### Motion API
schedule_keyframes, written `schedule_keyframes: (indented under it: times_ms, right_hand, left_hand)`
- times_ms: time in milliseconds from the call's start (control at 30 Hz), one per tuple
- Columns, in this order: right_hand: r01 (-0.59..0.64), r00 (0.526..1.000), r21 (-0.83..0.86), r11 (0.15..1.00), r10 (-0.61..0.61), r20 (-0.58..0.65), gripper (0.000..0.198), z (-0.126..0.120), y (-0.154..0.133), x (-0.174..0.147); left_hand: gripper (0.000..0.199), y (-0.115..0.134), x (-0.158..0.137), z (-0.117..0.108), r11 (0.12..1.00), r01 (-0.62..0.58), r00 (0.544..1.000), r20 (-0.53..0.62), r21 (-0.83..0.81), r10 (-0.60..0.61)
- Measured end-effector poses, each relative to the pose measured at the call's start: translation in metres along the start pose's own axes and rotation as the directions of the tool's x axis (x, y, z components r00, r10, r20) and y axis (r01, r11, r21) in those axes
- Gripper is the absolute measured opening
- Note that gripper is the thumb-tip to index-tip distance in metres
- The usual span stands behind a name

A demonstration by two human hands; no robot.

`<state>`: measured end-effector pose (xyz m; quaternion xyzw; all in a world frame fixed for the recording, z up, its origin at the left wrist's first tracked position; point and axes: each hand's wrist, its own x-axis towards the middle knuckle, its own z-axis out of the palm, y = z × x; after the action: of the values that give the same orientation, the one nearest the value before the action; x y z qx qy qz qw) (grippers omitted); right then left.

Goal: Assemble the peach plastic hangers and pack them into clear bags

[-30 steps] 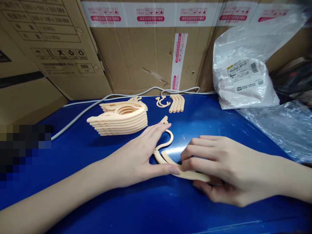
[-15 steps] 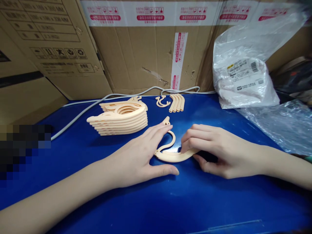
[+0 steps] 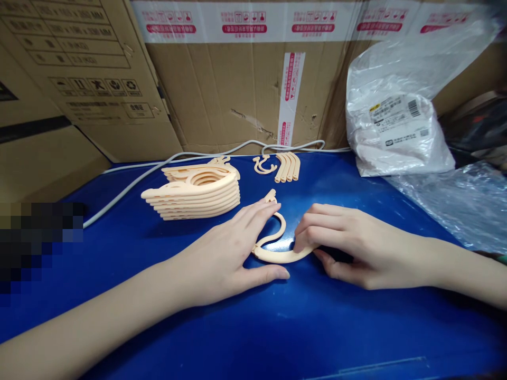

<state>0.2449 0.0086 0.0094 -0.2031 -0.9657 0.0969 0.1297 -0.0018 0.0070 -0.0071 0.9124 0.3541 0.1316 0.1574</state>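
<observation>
A cream plastic clothes hanger (image 3: 283, 257) with a curved hook (image 3: 282, 227) lies on the blue tabletop (image 3: 253, 327). My left hand (image 3: 222, 258) rests flat over one side of it, fingers stretched out and thumb spread away, hiding much of that part. The other arm of the hanger is between the thumb and bent fingers of my right hand (image 3: 352, 245), which cover its end. Behind my left hand is a stack of similar cream hangers (image 3: 194, 200).
Several curved cream pieces (image 3: 288, 168) and loose hooks (image 3: 263, 164) lie at the back. A grey cable (image 3: 174, 157) runs along cardboard boxes (image 3: 237, 95). At right stands a white plastic bag (image 3: 396, 126) beside clear plastic wrap (image 3: 447, 200).
The hanger's right arm has tilted slightly, showing less of its upper face. Both hands stay in nearly the same place.
</observation>
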Motion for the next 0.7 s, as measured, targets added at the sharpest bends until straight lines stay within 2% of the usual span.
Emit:
schedule_keyframes:
  times_ms: [333, 700]
  right_hand:
    - [-0.011, 0.999, -0.078, 0.997, 0.008, -0.04, 0.017, -0.0012, 0.0023, -0.0013]
    - [-0.067, 0.991, -0.243, 0.968, 0.036, -0.13, 0.014, -0.0004, 0.0086, -0.0028]
  left_hand:
    - [0.087, 0.0001, -0.0022, 0.0021, 0.998, 0.039, 0.999, -0.009, 0.05, -0.039]
    - [0.074, 0.0019, -0.0029, 0.0007, 0.997, 0.005, 1.0, -0.02, 0.072, -0.003]
